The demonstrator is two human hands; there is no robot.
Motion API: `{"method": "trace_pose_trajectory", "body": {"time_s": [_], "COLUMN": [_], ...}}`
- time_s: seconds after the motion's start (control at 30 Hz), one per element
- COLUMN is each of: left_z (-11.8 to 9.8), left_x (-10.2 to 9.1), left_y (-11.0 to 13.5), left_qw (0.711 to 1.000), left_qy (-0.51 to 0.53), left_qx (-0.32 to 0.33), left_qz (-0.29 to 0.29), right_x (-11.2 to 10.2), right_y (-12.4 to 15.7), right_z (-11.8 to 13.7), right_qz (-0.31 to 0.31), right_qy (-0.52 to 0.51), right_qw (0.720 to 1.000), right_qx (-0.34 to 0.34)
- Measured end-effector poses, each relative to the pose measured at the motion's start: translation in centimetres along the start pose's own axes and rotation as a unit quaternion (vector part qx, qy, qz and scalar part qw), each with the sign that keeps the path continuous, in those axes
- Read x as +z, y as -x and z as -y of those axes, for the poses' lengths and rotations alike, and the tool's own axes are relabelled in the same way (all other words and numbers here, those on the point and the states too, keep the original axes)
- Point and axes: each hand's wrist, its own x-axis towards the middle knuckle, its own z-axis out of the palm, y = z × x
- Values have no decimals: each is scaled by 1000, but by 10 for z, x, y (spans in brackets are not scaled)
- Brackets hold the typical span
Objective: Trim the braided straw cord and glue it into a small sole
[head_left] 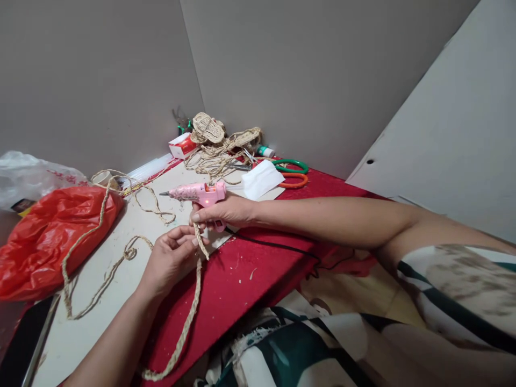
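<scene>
My right hand (226, 209) is closed round the handle of a pink glue gun (197, 193), whose nozzle points left and whose small light glows orange. A glue stick pokes out of its back end. Just below, my left hand (173, 252) pinches a braided straw cord (196, 290) near its end. The cord's tip also reaches up to the fingers of my right hand; whether those fingers grip it I cannot tell. From my left hand the braid hangs in a curve over the red cloth. More of the twisted cord loops across the pale board to the left.
Straw coils and sole-shaped woven pieces (208, 128) lie at the back beside a red and white box (182, 145). Scissors with green and orange handles (294, 180) are behind a white paper (263, 179). A red plastic bag (52, 236) sits left. A black cable (274, 244) trails right.
</scene>
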Motion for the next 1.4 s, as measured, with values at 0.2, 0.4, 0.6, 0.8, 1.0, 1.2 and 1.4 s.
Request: {"method": "trace_pose_trajectory", "body": {"time_s": [0.2,0.4,0.6,0.8,1.0,1.2,1.4], "left_z": [6,7,9,9,5,2,-2], "left_x": [-7,-26,-35,-31,-30,-27,-32], "left_y": [-8,-16,-19,-19,-19,-18,-20], "left_qw": [997,957,934,941,948,964,989], "left_qy": [26,-165,-240,-207,-186,-140,-30], "left_qx": [17,105,143,126,104,77,6], "left_qz": [-66,-216,-222,-237,-235,-215,-146], "right_x": [-2,0,8,1,2,3,2], "right_y": [-3,9,11,3,2,2,3], "right_z": [0,13,4,-13,-14,-13,-11], "right_qz": [-104,-32,66,75,49,45,11], "right_qy": [67,160,248,277,355,435,514], "right_qw": [990,987,962,949,919,884,849], "right_qx": [69,-1,-96,-134,-167,-167,-126]}}
